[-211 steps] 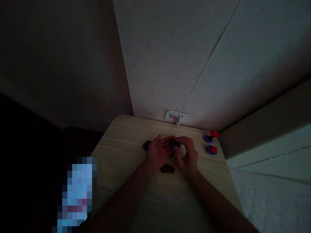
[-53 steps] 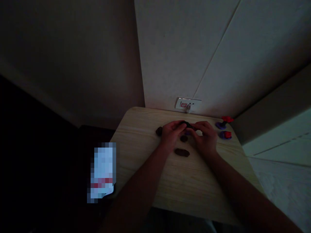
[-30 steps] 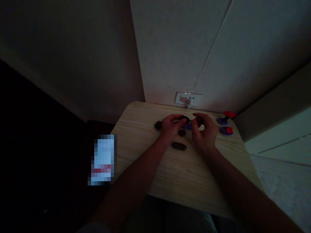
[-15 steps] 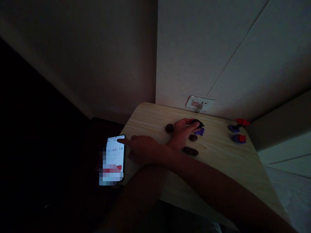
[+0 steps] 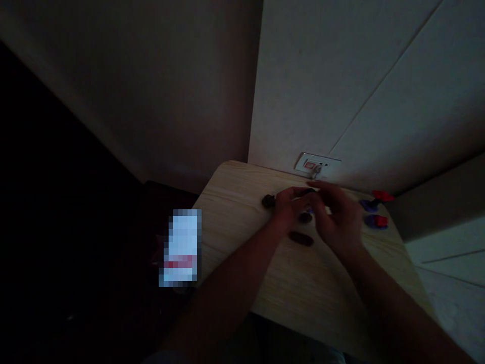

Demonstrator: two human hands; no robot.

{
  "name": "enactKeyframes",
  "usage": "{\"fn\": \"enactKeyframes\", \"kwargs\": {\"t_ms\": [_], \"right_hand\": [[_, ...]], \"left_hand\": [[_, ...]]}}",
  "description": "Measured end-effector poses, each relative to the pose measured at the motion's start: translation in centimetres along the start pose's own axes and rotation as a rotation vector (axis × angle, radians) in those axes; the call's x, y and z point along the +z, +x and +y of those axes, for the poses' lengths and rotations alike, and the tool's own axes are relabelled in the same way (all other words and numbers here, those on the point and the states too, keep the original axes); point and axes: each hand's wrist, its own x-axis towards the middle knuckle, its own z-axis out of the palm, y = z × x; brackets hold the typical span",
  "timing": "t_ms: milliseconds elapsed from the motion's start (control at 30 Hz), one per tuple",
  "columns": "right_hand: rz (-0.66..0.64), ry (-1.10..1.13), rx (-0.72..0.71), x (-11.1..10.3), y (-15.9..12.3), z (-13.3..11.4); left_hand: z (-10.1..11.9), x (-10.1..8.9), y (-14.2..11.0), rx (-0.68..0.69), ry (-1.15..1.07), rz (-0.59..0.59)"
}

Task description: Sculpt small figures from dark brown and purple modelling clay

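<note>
In the dim light my left hand rests on the small wooden table, fingers closed on a dark clay piece. My right hand is just to its right, almost touching it, and is smeared by motion, so its fingers do not read clearly. A bit of purple clay shows between the two hands. Three dark brown clay lumps lie around them: one left of my left hand, one under the fingers, and an oblong one nearer me.
Two purple-and-red clay figures stand at the table's right edge. A lit phone lies off the table's left edge. A wall socket sits behind the table, in the corner of the walls. Darkness fills the left.
Half a second ago my right hand was stretched across to the phone with a finger on its screen. It has swung back right to the clay beside my left hand.
</note>
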Motion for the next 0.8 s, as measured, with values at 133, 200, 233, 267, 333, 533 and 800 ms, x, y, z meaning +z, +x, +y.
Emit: {"fn": "enactKeyframes", "kwargs": {"t_ms": [133,200,233,267,333,533,800], "right_hand": [[0.154,-0.058,0.206,-1.6,-1.4,5.7],[0.072,0.016,0.250,-1.1,-2.0,6.9],[0.064,0.039,0.238,-0.7,-2.2,7.1],[0.064,0.040,0.220,-0.3,-2.3,7.3],[0.081,0.026,0.170,0.2,-2.4,7.3],[0.094,0.064,0.157,0.5,-2.6,7.4],[0.185,0.371,0.352,1.5,-3.5,7.6]], "left_hand": [[0.2,0.4,0.1,-0.024,-0.087,-0.084],[0.3,0.4,0.0,-0.029,-0.095,-0.078],[0.3,0.4,0.0,-0.026,-0.082,-0.076],[0.3,0.4,-0.1,-0.019,-0.074,-0.074],[0.4,0.2,-0.2,-0.017,-0.054,-0.077],[0.7,0.1,-0.1,0.006,-0.004,-0.047],[0.8,-0.3,-0.3,-0.013,0.027,-0.028]]}}
